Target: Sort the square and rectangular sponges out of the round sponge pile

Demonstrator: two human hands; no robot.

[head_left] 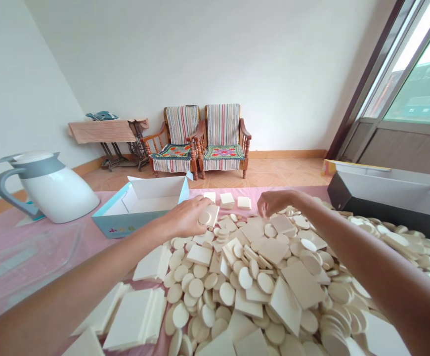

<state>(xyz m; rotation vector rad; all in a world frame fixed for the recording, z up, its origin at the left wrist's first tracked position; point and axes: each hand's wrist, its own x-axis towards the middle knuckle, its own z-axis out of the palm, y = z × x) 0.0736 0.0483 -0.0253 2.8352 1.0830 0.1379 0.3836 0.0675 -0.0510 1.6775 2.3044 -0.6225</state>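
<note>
My left hand point(189, 216) grips a cream square tile point(212, 215) with a round disc point(205, 217) lying against it, just right of the light blue box. My right hand point(276, 201) hovers at the far side of the pile, its fingers curled downward and pressed together; whatever they may hold is hidden. Beneath both arms spreads a large heap of cream round discs point(196, 287) and square tiles point(302, 284). Beyond my hands stand small stacks of square tiles point(227, 200). Larger tile stacks point(135, 314) lean at the near left.
A light blue open box point(116, 223) and a white jug point(57, 190) stand on the left of the pink cloth point(107, 269). Clear plastic packaging point(25, 262) lies in front of the jug. A black open box point(385, 205) is at the right. Two wooden armchairs point(222, 133) are beyond the table.
</note>
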